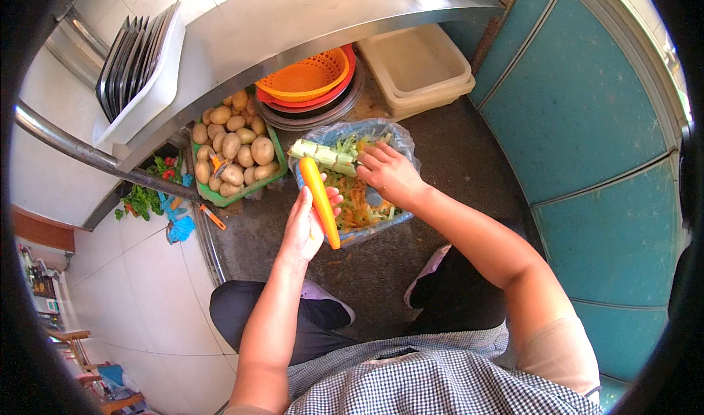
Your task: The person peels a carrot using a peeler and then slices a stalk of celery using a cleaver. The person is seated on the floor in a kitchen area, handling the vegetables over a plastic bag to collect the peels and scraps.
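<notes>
A smooth orange carrot (pixel 320 203) lies in my left hand (pixel 309 217), its upper end pointing away from me. My right hand (pixel 391 174) reaches over a bin lined with a blue plastic bag (pixel 408 140), its fingers at the end of a pale green peeled stalk (pixel 324 155). Whether the fingers grip the stalk or anything else is hidden. Orange and green vegetable peelings (pixel 352 198) fill the bin. A dark rounded object (pixel 374 196) shows below my right hand; what it is cannot be told.
Potatoes with an orange-handled peeler (pixel 218 165) on them fill a green crate (pixel 281 165). Another orange-handled tool (pixel 213 217) lies nearby. Beyond stand an orange colander (pixel 308 79) and stacked pale tubs (pixel 421 63). A steel shelf (pixel 330 8) overhangs these; teal panels (pixel 583 101) stand at right.
</notes>
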`<control>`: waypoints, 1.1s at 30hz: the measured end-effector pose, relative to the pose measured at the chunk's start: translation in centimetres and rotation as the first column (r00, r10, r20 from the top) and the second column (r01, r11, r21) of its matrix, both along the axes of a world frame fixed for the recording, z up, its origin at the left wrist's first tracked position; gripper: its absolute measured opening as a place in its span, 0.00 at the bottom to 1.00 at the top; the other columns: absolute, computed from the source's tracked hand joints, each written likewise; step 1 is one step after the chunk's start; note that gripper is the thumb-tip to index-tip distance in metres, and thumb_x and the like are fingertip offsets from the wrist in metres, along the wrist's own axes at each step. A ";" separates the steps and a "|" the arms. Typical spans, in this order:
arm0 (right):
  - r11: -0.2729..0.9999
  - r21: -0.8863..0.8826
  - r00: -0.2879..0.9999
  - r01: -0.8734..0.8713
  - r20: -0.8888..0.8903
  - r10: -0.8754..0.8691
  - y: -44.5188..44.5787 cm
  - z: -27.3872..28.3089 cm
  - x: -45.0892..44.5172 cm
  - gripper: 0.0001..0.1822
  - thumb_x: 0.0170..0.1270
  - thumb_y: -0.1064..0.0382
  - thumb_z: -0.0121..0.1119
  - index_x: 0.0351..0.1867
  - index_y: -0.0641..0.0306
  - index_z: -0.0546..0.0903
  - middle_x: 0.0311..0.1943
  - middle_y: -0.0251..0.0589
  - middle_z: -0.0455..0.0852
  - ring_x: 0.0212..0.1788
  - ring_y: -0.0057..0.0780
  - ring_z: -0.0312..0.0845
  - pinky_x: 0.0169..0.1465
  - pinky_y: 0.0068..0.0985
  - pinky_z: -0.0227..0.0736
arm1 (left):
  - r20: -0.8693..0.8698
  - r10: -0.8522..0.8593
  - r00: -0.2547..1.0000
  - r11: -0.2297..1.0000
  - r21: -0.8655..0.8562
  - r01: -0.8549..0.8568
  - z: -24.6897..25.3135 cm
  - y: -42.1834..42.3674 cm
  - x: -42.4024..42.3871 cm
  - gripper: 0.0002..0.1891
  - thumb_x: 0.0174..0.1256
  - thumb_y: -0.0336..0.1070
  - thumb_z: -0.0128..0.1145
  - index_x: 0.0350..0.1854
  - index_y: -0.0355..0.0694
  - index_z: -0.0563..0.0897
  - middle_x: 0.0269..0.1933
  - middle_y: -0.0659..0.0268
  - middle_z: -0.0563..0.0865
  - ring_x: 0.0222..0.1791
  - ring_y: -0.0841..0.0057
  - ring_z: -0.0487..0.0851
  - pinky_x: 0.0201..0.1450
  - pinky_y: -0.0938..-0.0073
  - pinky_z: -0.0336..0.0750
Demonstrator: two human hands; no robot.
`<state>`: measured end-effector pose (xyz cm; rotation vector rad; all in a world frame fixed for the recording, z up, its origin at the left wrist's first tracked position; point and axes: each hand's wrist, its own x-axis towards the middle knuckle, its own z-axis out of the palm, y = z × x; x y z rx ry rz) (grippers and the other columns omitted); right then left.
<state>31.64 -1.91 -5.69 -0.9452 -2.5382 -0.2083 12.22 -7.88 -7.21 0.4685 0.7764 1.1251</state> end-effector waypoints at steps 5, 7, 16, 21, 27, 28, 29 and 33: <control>0.846 -0.517 0.953 0.129 -0.170 -0.249 -0.3 1.7 -0.5 0.11 0.41 0.62 0.56 0.26 0.62 0.71 0.31 0.41 0.74 0.38 0.40 0.73 0.44 0.32 0.68 | 0.395 -0.079 0.915 0.997 0.022 0.077 -1.9 0.5 -1.5 0.22 0.66 0.51 0.40 0.56 0.41 0.66 0.41 0.63 0.76 0.40 0.73 0.75 0.39 0.75 0.71; 0.977 -0.207 0.980 0.054 -0.177 -0.092 0.4 0.8 -0.1 0.10 0.44 0.62 0.56 0.28 0.61 0.72 0.32 0.39 0.75 0.39 0.39 0.72 0.44 0.33 0.68 | 0.434 -0.056 0.899 0.998 0.007 0.059 -2.4 0.8 -1.4 0.21 0.66 0.48 0.43 0.54 0.38 0.66 0.42 0.61 0.75 0.42 0.72 0.75 0.42 0.75 0.72; 0.820 -0.555 0.927 0.141 -0.217 -0.307 -0.1 -0.1 0.8 0.09 0.52 0.61 0.56 0.26 0.63 0.72 0.31 0.37 0.77 0.36 0.34 0.75 0.35 0.29 0.71 | 0.382 0.317 0.868 0.947 -0.173 -0.269 -0.8 1.3 0.1 0.16 0.64 0.37 0.48 0.46 0.31 0.63 0.46 0.51 0.70 0.51 0.62 0.71 0.61 0.63 0.64; 0.147 -0.724 0.482 -0.673 -0.581 -0.656 -1.4 2.0 0.1 0.10 0.56 0.59 0.58 0.27 0.62 0.74 0.25 0.35 0.80 0.25 0.20 0.74 0.29 0.18 0.69 | 0.383 0.387 0.839 0.921 -0.119 -0.371 -1.0 2.3 0.4 0.16 0.64 0.37 0.47 0.47 0.31 0.62 0.45 0.54 0.70 0.52 0.63 0.71 0.62 0.60 0.62; 0.257 -0.804 0.611 -0.536 -0.580 -0.539 -3.0 1.4 -1.2 0.10 0.56 0.60 0.57 0.24 0.61 0.72 0.21 0.28 0.72 0.25 0.14 0.67 0.28 0.15 0.62 | 0.361 0.350 0.864 0.934 -0.067 -0.350 -1.2 2.6 1.3 0.15 0.65 0.37 0.45 0.48 0.32 0.64 0.45 0.57 0.72 0.54 0.64 0.69 0.62 0.59 0.61; 0.417 -0.784 0.618 -0.461 -0.620 -0.483 -2.9 1.2 -1.2 0.09 0.56 0.61 0.57 0.24 0.62 0.72 0.21 0.29 0.72 0.25 0.15 0.67 0.28 0.16 0.62 | 0.362 0.318 0.876 0.945 -0.048 -0.323 -1.2 2.6 1.2 0.15 0.65 0.37 0.45 0.48 0.33 0.65 0.45 0.58 0.72 0.55 0.65 0.69 0.62 0.59 0.61; 0.566 -0.733 0.632 -0.377 -0.651 -0.421 -2.7 0.9 -1.2 0.09 0.56 0.62 0.57 0.25 0.63 0.72 0.21 0.31 0.73 0.25 0.16 0.67 0.28 0.16 0.62 | 0.362 0.312 0.878 0.943 -0.008 -0.332 -1.3 2.5 1.1 0.16 0.65 0.38 0.45 0.50 0.33 0.65 0.46 0.58 0.73 0.55 0.65 0.69 0.62 0.59 0.61; 0.979 -0.156 0.835 -0.134 -0.550 0.027 -1.5 1.1 -0.1 0.06 0.46 0.67 0.57 0.26 0.62 0.72 0.31 0.37 0.75 0.33 0.35 0.72 0.37 0.29 0.68 | 0.370 0.280 0.886 0.950 0.030 -0.312 0.1 2.1 0.8 0.18 0.67 0.40 0.41 0.55 0.37 0.64 0.49 0.61 0.75 0.55 0.67 0.70 0.59 0.64 0.64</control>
